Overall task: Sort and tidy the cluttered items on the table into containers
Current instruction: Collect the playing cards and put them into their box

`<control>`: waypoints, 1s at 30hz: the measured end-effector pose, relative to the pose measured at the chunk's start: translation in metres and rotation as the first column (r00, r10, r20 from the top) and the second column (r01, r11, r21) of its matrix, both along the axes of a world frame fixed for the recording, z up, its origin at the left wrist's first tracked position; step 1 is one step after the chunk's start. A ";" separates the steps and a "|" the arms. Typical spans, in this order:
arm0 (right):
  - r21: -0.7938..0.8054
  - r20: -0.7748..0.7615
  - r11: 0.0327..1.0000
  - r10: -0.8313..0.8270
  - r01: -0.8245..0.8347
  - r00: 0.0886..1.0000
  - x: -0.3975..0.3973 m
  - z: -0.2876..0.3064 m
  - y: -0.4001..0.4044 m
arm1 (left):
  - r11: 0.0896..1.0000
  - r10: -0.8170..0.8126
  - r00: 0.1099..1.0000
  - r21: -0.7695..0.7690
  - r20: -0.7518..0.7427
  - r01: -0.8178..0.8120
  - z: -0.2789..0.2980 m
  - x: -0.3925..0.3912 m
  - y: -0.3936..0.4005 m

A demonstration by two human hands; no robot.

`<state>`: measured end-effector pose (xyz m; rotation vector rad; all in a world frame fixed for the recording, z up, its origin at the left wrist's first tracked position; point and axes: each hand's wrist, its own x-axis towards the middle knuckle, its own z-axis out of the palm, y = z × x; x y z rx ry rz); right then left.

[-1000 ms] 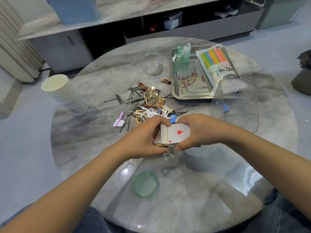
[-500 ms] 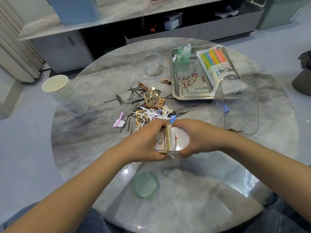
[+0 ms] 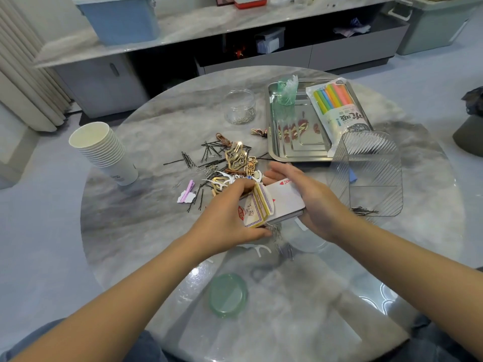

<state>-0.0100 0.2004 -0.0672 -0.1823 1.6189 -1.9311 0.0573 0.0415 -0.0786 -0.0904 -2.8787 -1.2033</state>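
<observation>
Above the near middle of the round table (image 3: 136,220), the left hand (image 3: 227,218) grips an open card box (image 3: 254,209); the right hand (image 3: 311,202) holds the card deck (image 3: 285,202), seemingly partly inside it.

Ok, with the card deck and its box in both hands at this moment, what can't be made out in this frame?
Head view only:
- Card box: its far side and opening are covered by the left hand.
- Card deck: only the top ace shows; the right hand covers its far edge.
- Clear jar: contents too small to identify.
- Straw pack: its near end is blurred behind the ribbed clear container.
</observation>
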 end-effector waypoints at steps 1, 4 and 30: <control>-0.024 0.001 1.000 -0.016 0.016 1.000 0.002 0.001 -0.002 | 1.000 0.012 1.000 -0.004 -0.010 -0.012 0.000 0.001 0.001; -0.036 -0.076 0.999 -0.010 0.007 0.997 0.009 0.000 -0.006 | 1.000 0.029 0.998 -0.008 -0.049 -0.029 0.001 0.004 0.005; 0.490 -0.827 0.870 0.443 0.058 0.346 0.023 -0.039 0.009 | 0.796 0.136 0.989 0.587 0.061 -0.146 -0.029 0.006 -0.001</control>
